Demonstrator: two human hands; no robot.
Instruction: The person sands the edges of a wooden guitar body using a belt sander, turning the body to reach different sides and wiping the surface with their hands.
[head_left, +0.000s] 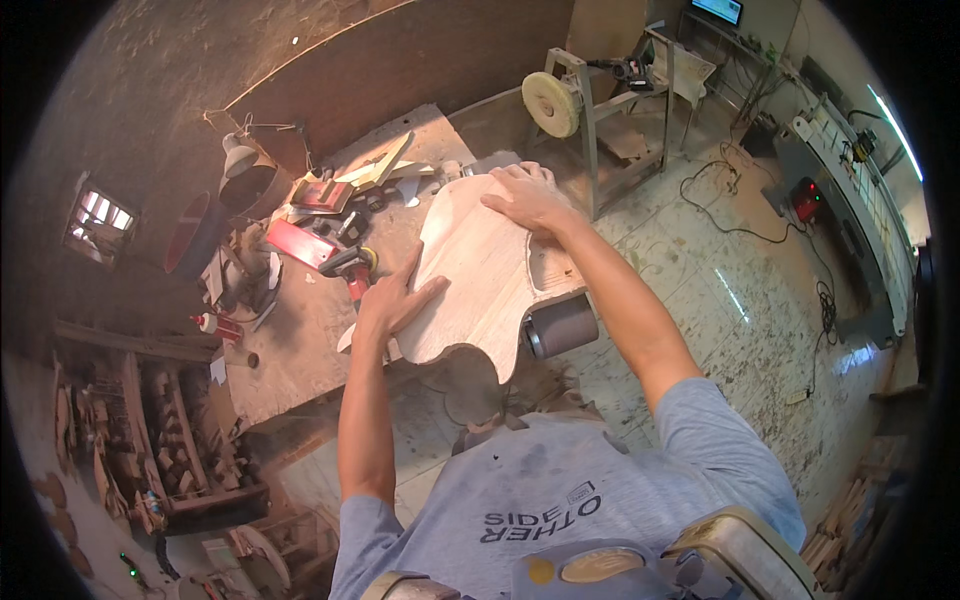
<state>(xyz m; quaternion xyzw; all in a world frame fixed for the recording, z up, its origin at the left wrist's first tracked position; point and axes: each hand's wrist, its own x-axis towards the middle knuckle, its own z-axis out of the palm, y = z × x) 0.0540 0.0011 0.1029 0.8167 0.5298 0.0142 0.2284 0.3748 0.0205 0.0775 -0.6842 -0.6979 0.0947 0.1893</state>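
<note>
A pale wooden guitar body [470, 270] with curved horns lies across the table's near right side, between my two hands. My left hand [393, 303] holds its left edge, thumb and fingers spread over the wood. At the far end my right hand [530, 198] grips it, with the fingers bent toward the far edge. Beneath its right side sits a dark sanding drum [565, 327]; whether the wood touches it cannot be seen. Just left of the body, a red-handled power sander [352, 268] lies on the table.
The dusty workbench [310, 375] carries wood offcuts [375, 170], a red box [300, 245] and a red-and-white bottle [218, 327]. A lamp [245, 170] stands at its far left. Beyond is a stand with a round buffing wheel [550, 104]. Cables [735, 215] trail across the floor on the right.
</note>
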